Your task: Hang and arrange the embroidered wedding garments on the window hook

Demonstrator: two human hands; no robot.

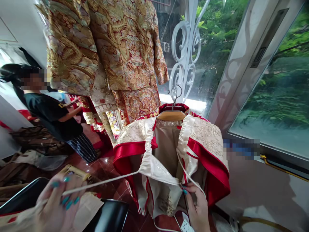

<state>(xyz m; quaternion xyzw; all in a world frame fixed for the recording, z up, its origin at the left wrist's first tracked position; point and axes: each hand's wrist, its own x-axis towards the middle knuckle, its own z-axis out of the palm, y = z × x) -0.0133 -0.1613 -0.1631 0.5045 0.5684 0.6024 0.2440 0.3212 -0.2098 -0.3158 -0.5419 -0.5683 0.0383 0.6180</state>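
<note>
A red and cream embroidered jacket point(207, 145) hangs open on a wooden hanger point(172, 115) hooked to a white iron scroll point(184, 61). A white cord point(103, 182) runs taut from the jacket's inner edge to my left hand point(59, 206), whose fingers are closed round it at the lower left. My right hand point(196, 207) pinches the cord's other part against the jacket's lower front edge.
A gold brocade jacket and skirt point(120, 48) hang above at the back. A person in a black top point(51, 112) stands at the left by heaped clothes. A black chair point(111, 216) sits below, with a window wall point(265, 96) at the right.
</note>
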